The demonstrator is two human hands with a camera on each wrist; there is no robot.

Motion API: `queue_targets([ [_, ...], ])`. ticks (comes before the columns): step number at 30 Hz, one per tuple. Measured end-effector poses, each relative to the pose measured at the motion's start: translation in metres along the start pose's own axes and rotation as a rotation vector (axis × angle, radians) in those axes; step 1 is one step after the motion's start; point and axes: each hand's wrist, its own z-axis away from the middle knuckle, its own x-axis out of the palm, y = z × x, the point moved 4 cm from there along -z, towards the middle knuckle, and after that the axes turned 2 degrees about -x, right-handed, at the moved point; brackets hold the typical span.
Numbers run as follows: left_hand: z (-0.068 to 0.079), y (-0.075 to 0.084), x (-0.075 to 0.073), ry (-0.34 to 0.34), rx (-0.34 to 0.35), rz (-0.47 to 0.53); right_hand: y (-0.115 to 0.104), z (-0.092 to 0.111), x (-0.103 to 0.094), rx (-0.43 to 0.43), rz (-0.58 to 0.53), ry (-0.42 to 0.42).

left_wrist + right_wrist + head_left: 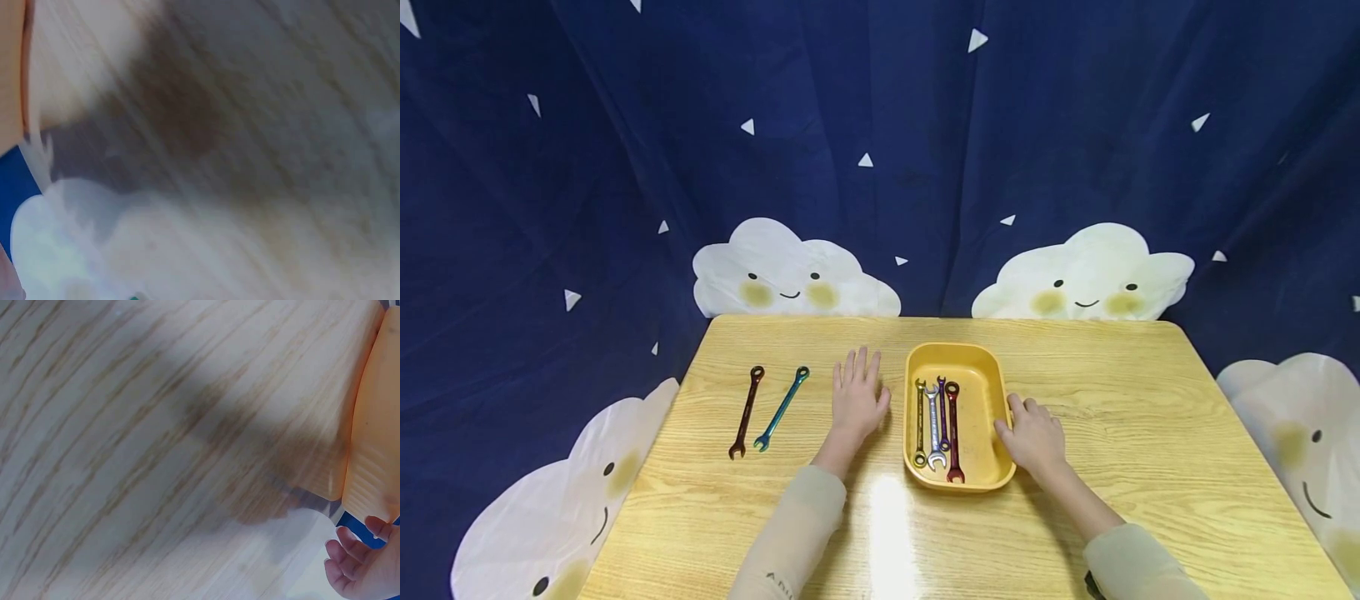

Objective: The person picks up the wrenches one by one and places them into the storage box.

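Nearest the camera are two pale sleeves (797, 529), reaching over the worktop (1112, 392) toward its far edge. The left hand (856, 404) has its fingers straight and spread, with nothing held; whether its palm meets the wood I cannot tell. It lies between a blue wrench (782, 408) and a yellow tray (983, 392). Nearer the worktop's left edge, beside the blue wrench, lies a dark reddish wrench (747, 412). The tray sits about midway between the left and right edges, near the far one, with a gold wrench (921, 423), a silver wrench (934, 425), a purple wrench (943, 414) and a red wrench (954, 433) along its left side. At the tray's right wall, the right hand (1037, 433) has loosely bent fingers and its thumb at the rim; I cannot tell whether it pinches. I judge this a gap between wrench transfers, with the tray perhaps being steadied; the next move would call for the left fingers to close round one handle.
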Motion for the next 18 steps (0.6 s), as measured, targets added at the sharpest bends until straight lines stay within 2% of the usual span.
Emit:
queue_targets([
  [12,0.008,-0.045,0.006,-0.012,-0.155,0.024,0.0,0.001,0.0,-0.001,0.0,0.006],
  [18,0.013,-0.068,0.005,-0.039,-0.256,0.041,0.0,0.0,0.0,0.001,-0.006,0.005],
])
